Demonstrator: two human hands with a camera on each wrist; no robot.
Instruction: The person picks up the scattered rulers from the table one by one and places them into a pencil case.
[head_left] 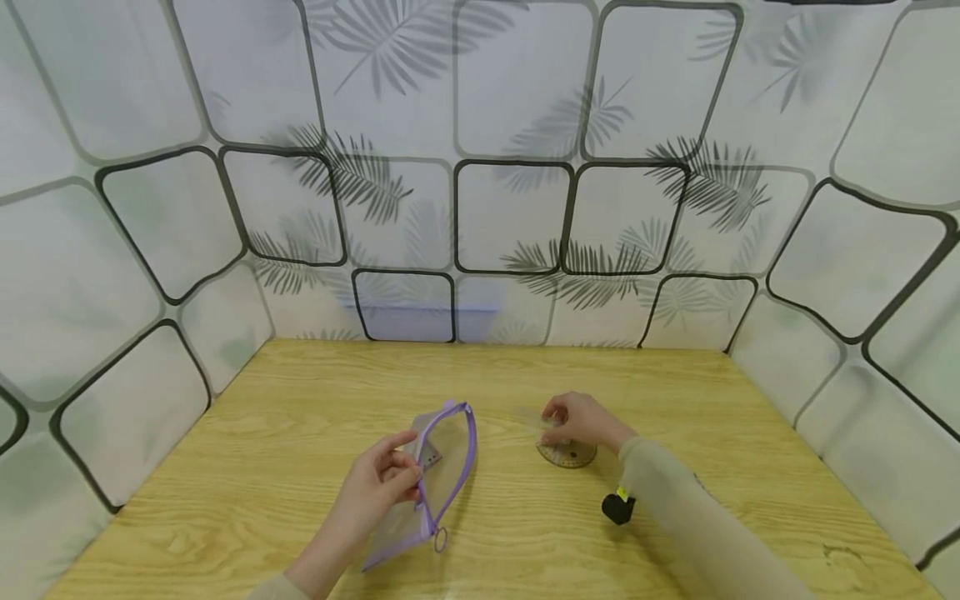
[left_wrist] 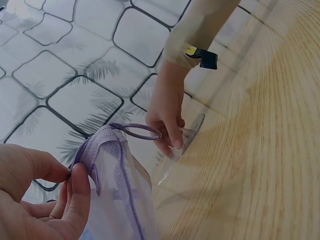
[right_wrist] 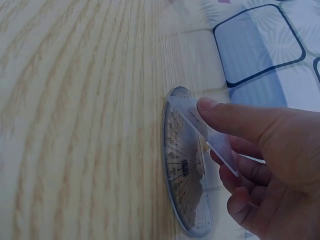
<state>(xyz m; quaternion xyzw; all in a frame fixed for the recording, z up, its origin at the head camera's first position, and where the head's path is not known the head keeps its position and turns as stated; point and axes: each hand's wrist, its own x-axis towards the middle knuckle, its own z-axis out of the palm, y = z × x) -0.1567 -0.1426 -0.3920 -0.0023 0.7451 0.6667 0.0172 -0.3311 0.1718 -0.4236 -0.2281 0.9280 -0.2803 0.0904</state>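
Observation:
My left hand (head_left: 375,483) pinches the edge of a see-through zip pouch (head_left: 394,533) with purple trim, its mouth gaping toward the right. A greyish flat piece with small dark marks (head_left: 431,456) shows inside the pouch. In the left wrist view a purple ring pull (left_wrist: 137,131) stands out from the pouch's corner. My right hand (head_left: 581,419) holds a clear set square (right_wrist: 218,144) between thumb and fingers, tilted over the table. Right beneath it, a clear semicircular protractor (right_wrist: 182,167) with dark markings lies on the wood, partly covered by the hand in the head view.
The wooden table (head_left: 300,400) runs back to a patterned cloth wall (head_left: 510,217), with more of this cloth on both sides. A small black device with a yellow tab (head_left: 618,507) sits at the right sleeve's cuff.

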